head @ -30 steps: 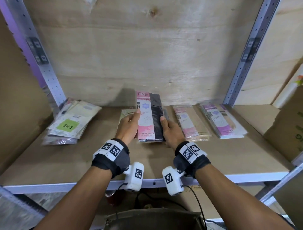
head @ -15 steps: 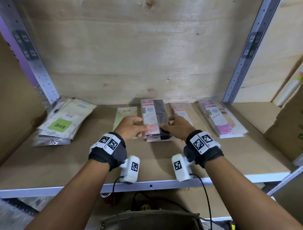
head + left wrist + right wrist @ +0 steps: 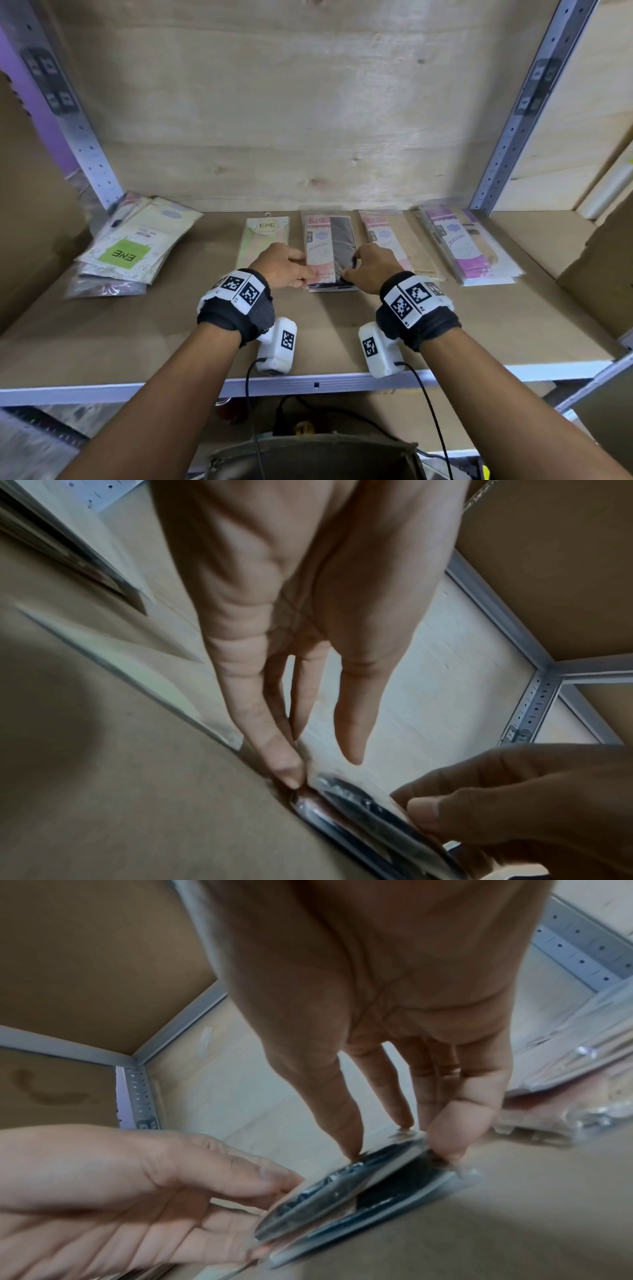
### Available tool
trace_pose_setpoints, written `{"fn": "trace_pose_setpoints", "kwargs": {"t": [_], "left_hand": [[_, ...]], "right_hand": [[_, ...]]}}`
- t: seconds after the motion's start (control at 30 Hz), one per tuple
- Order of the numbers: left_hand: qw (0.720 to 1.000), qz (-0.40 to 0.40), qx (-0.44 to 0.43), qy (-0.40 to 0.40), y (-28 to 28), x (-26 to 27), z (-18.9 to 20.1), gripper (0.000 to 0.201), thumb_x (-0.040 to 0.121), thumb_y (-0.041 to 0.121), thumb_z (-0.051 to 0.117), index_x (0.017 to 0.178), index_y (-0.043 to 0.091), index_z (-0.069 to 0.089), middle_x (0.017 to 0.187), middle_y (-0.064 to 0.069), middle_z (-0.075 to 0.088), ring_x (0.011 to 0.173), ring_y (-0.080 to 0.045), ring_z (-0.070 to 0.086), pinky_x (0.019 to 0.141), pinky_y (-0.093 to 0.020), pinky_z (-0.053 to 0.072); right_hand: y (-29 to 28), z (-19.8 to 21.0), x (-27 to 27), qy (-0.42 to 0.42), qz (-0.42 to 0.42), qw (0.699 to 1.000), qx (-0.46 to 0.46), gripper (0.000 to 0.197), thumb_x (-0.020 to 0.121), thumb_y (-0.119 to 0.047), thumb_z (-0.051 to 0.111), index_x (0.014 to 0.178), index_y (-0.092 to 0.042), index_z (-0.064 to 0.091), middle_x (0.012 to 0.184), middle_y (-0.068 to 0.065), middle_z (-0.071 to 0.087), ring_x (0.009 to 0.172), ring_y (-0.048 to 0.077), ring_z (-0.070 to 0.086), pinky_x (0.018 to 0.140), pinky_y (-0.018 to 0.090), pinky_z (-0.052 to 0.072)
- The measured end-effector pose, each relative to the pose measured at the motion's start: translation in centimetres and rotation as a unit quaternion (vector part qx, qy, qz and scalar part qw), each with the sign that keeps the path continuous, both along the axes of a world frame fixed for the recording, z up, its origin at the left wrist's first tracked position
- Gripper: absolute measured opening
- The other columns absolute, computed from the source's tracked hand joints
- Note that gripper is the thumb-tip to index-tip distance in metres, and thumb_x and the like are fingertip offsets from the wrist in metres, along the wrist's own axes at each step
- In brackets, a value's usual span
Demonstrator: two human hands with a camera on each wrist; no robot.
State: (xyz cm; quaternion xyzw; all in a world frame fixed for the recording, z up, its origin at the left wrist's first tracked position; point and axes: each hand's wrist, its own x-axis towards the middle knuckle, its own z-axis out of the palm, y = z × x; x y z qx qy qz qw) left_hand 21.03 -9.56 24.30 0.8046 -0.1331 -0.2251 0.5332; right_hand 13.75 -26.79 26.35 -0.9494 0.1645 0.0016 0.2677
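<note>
A pink and black packet [image 3: 329, 250] lies flat in the middle of the wooden shelf [image 3: 137, 335], on top of another packet like it. My left hand [image 3: 305, 274] holds its near left edge, thumb above and fingers under it. My right hand [image 3: 349, 270] pinches its near right corner between thumb and forefinger. In the right wrist view the packet [image 3: 335, 1191] sits slightly raised over the lower one, between my right hand [image 3: 394, 1139] and my left hand [image 3: 171, 1191]. In the left wrist view my left hand [image 3: 298, 775] touches the packet's [image 3: 359, 813] glossy edge.
A green and cream packet [image 3: 263, 240] lies just left of the stack, a beige one [image 3: 397, 246] and purple ones [image 3: 469, 250] to its right. A loose pile of packets [image 3: 130, 246] sits far left. A cardboard box [image 3: 596, 253] stands at the right, with metal uprights [image 3: 524, 102] at both back corners.
The packet stood tilted up between my hands a second ago. It has since come down flat onto the stack, and both hands moved forward and down with it.
</note>
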Motion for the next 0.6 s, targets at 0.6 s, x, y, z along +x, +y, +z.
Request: {"fn": "trace_pose_setpoints", "kwargs": {"t": [0.6], "left_hand": [[0.998,0.063,-0.011,0.009,0.38,0.37,0.32,0.03,0.089,0.013,0.072,0.117,0.01,0.062,0.086,-0.007,0.069,0.069,-0.015,0.065,0.058,-0.018,0.058]], "right_hand": [[-0.39,0.1,0.04,-0.053,-0.01,0.998,-0.022,0.035,0.089,-0.024,0.061,0.121,-0.01,0.061,0.126,0.013,0.056,0.118,0.03,0.052,0.103,0.041,0.045]]}}
